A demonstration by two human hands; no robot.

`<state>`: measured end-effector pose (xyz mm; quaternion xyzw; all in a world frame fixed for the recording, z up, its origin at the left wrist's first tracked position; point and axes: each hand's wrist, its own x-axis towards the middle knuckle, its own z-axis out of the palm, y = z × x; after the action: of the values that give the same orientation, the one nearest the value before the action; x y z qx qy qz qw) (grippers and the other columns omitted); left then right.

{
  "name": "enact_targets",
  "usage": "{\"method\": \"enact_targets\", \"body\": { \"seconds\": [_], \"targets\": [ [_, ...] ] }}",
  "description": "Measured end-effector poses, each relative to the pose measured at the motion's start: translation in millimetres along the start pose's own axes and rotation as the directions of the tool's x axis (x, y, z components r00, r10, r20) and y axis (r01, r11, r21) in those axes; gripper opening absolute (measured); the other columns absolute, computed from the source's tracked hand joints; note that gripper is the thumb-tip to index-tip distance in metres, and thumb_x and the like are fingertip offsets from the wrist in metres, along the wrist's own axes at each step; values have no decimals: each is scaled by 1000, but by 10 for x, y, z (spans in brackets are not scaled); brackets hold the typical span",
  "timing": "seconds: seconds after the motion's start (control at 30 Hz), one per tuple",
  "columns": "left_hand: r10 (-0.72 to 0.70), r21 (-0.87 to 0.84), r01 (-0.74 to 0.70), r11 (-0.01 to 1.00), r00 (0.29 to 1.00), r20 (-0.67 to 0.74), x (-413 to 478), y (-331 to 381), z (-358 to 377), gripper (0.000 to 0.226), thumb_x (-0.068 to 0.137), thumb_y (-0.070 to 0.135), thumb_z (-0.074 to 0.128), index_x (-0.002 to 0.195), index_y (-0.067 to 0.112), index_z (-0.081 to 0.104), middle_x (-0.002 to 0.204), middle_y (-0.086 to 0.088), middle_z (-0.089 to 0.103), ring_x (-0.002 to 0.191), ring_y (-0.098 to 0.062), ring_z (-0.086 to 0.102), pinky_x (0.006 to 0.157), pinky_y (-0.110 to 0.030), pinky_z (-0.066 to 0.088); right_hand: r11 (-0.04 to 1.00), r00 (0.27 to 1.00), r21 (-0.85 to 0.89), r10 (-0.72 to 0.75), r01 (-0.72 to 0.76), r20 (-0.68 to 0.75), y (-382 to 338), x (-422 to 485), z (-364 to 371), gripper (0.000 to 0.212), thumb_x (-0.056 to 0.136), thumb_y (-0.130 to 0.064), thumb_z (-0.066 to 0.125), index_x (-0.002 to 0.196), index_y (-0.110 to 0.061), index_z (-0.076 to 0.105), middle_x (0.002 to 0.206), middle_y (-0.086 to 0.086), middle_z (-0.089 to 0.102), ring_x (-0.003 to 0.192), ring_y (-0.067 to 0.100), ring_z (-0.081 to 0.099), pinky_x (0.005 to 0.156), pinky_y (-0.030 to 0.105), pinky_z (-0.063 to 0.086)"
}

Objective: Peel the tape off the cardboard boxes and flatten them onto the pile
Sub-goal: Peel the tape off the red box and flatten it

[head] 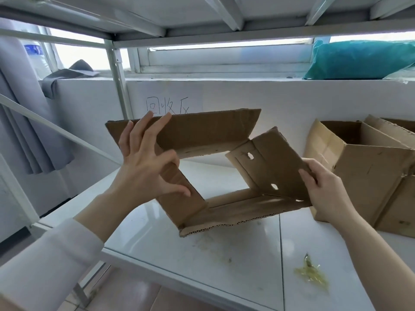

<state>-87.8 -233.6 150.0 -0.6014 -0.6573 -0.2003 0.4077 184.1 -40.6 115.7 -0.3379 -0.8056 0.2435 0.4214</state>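
Note:
A brown cardboard box [208, 133], open at both ends like a sleeve, hangs tilted above the white shelf [224, 265]. My right hand [323, 187] grips its right flap, thumb on the inner face near two punched holes. My left hand [146, 162] is spread open in front of the box's left wall, fingers straight and pointing up; whether it touches the cardboard is unclear. A crumpled wad of yellowish peeled tape [312, 274] lies on the shelf near my right forearm. Another open cardboard box [368, 171] stands at the right.
A metal rack post [118, 79] rises at the back left, and another shelf is close overhead. Behind runs a white wall with handwritten characters [167, 107]. On the sill lie a teal bag [361, 60] and a grey cloth [67, 75].

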Motion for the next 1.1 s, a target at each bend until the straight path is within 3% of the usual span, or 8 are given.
{"method": "enact_targets", "body": {
  "seconds": [0.13, 0.23, 0.43, 0.57, 0.67, 0.8, 0.97, 1.1],
  "targets": [
    [-9, 106, 12, 994, 1000, -30, -262, 53, 40, 60, 60, 77, 59, 65, 17, 64, 146, -19, 28, 144, -31, 3, 113, -51, 0, 996, 993, -43, -75, 79, 89, 130, -262, 15, 28, 94, -7, 44, 114, -22, 58, 78, -14, 60, 71, 3, 59, 60, 9, 41],
    [34, 165, -30, 986, 999, -20, -484, 72, 17, 59, 65, 73, 59, 63, 14, 63, 142, -17, 39, 138, -34, 24, 110, -50, 12, 982, 975, -83, -153, 168, 163, 198, -438, 34, 40, 92, -3, 46, 105, -39, 56, 70, -25, 59, 72, -7, 56, 62, 7, 40],
    [142, 200, -131, 971, 989, -43, -1185, -31, 27, 48, 79, 63, 54, 73, 16, 52, 106, -13, 66, 97, -29, 49, 79, -41, 34, 927, 894, -223, -194, 302, 404, 417, -777, 194, 52, 91, -23, 39, 106, -73, 36, 94, -13, 69, 73, 16, 65, 66, 26, 48],
    [165, 38, -170, 985, 980, 109, -1698, -114, 100, 43, 79, 56, 57, 81, 17, 39, 90, -3, 71, 86, -18, 51, 79, -33, 35, 904, 830, -233, -195, 359, 523, 366, -920, 350, 45, 93, -17, 48, 117, -55, 48, 109, -14, 68, 89, 15, 67, 74, 23, 51],
    [47, -230, 63, 971, 895, 443, -1959, -165, 85, 53, 77, 73, 43, 91, 22, 41, 91, 7, 66, 86, -4, 53, 80, -20, 41, 881, 786, -293, -132, 372, 604, 363, -1006, 497, 39, 93, -22, 49, 125, -44, 50, 121, -18, 61, 105, 14, 62, 83, 27, 49],
    [-112, -245, 376, 894, 716, 689, -1777, -105, 122, 86, 61, 91, 17, 113, 31, 49, 101, 19, 58, 92, 3, 54, 81, -22, 45, 852, 632, -343, 18, 396, 775, 261, -1006, 647, 61, 70, -76, 36, 119, -43, 55, 122, -29, 49, 112, -3, 48, 89, 24, 46],
    [-149, -170, 409, 897, 641, 753, -1213, -46, 877, 70, 83, 71, 17, 144, 38, 22, 155, 11, 13, 141, -11, 17, 116, -47, 17, 907, 823, -383, 79, 175, 562, 189, -810, 1145, 50, 91, -52, 37, 133, -25, 45, 134, -10, 45, 129, 12, 37, 105, 30, 34],
    [-194, -52, 394, 918, 560, 805, -983, -189, 1488, 64, 89, 64, 18, 147, 39, 8, 158, -1, -7, 145, -19, -11, 115, -49, -5, 861, 829, -499, 207, 99, 520, 216, -683, 1569, 73, 92, -57, 24, 148, -15, 3, 157, 0, -5, 143, 17, -13, 116, 35, 0]
  ]
}}
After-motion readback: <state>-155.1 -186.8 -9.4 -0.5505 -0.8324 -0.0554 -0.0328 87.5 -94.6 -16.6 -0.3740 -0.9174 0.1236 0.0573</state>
